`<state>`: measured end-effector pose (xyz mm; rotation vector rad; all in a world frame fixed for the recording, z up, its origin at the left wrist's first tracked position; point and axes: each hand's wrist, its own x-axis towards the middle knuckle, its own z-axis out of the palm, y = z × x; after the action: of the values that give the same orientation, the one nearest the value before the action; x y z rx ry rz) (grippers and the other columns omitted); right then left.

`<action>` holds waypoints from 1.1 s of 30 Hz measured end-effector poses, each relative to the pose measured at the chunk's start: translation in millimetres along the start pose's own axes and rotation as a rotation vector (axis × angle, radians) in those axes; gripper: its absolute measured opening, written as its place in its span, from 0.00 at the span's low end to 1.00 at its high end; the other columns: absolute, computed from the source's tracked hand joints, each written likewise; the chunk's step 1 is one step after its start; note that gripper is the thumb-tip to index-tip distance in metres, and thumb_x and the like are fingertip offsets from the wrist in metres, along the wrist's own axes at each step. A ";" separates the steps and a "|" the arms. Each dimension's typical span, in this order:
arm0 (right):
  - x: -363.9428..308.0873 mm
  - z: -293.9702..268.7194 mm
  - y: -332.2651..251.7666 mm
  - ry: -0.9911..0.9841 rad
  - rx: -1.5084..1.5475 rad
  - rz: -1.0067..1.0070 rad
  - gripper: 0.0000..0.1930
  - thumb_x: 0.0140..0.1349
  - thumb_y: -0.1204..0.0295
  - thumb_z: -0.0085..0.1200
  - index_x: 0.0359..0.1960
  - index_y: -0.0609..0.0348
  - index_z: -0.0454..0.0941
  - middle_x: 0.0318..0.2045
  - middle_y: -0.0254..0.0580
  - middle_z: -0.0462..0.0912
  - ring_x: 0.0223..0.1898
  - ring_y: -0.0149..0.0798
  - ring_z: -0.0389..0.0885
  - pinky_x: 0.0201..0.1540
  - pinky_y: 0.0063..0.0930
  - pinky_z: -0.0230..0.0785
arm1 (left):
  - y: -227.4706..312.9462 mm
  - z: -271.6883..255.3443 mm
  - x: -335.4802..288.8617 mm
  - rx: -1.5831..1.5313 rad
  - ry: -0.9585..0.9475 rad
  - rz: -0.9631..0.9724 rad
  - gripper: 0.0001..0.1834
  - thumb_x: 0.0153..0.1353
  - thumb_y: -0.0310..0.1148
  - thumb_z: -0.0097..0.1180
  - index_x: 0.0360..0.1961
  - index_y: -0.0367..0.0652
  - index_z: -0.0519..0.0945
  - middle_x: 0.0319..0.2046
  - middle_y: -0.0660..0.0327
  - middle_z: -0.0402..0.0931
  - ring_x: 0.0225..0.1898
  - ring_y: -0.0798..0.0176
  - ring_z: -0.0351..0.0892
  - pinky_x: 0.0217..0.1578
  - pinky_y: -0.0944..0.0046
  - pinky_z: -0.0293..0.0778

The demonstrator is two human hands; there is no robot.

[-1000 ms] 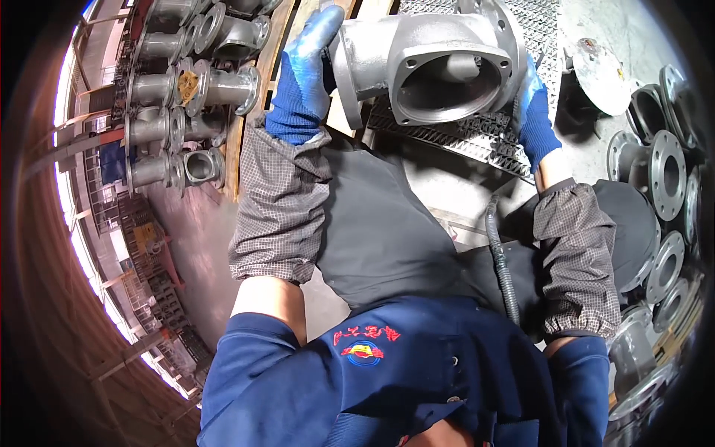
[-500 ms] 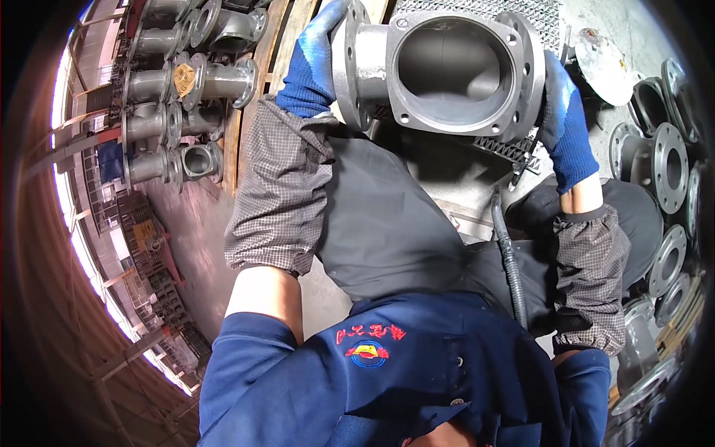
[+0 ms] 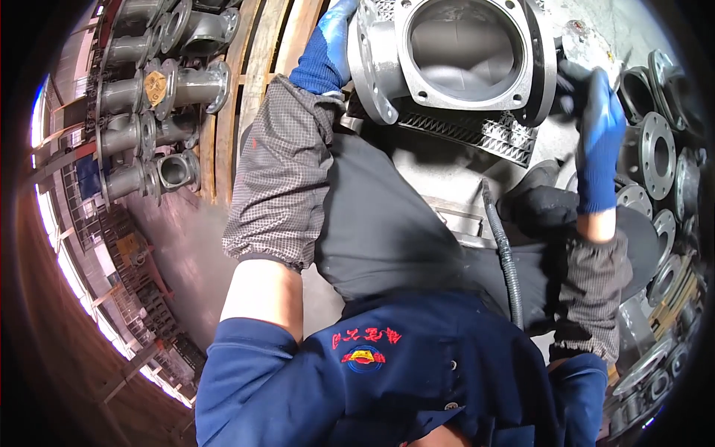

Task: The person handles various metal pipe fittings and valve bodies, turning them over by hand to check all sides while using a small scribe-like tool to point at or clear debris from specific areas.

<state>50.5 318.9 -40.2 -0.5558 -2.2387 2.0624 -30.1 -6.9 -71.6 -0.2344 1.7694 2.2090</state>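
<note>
L gloved hand [image 3: 328,56] at left flange of grey casting [image 3: 463,74], fingertips out of sight, so can't tell if gripping. R gloved hand [image 3: 599,134], at the R flange a moment ago, now apart from it, fingers blurred but open. Casting's at top ctr, over metal grating [image 3: 506,138]; wooden pallet [image 3: 253,93] L, flanged parts [image 3: 657,156] R.

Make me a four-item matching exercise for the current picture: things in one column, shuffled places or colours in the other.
1. left hand
2. right hand
3. ribbed hose
4. pallet

A. dark, below the casting in the picture
B. brown wood, toward the upper left
C. right of the casting
D. at the casting's left end

Pairs: 1-D, 2-C, 3-A, 4-B
</note>
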 end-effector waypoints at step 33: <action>-94.4 35.9 -51.1 -0.750 0.040 0.198 0.22 0.54 0.70 0.58 0.50 0.66 0.73 0.31 0.34 0.82 0.27 0.20 0.74 0.27 0.15 0.67 | 7.4 5.8 -72.4 0.586 -0.137 0.691 0.24 0.71 0.38 0.25 0.51 0.33 0.70 0.50 0.50 0.73 0.52 0.59 0.72 0.56 0.65 0.65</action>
<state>117.2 254.7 24.9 0.0326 -2.5553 2.7556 36.0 -12.1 -41.0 0.7361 2.5693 1.8630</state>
